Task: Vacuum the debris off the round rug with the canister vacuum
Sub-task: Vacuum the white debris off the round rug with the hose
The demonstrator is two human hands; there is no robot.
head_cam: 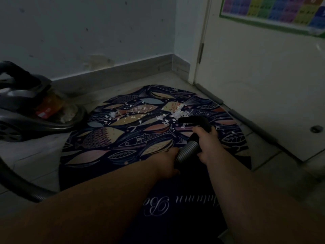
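Here, in dim light, both hands were closed on the vacuum's hose end over the round rug [123,138]. The right hand [206,140] gripped the black nozzle handle [195,122], whose open mouth pointed at the scattered white debris [177,113] and sat just beside the nearest clump. The left hand [167,164] wrapped the ribbed grey hose [187,152] right behind that handle, so the two hands were nearly touching along the hose. The rug, dark with a pattern of fish and leaves, lay on the tiled floor [35,155] in a corner of the room, its far right edge near the bottom of a white door [263,94]. The debris lay in a band across the far half of the rug, thickest near the nozzle and thinning toward the left. The canister vacuum [31,110] stood on the floor just left of the rug, its clear dust bin showing pale fluff inside, and a dark stretch of hose [21,184] curved across the lower left. A colourful chart [274,11] hung on the door at the upper right.
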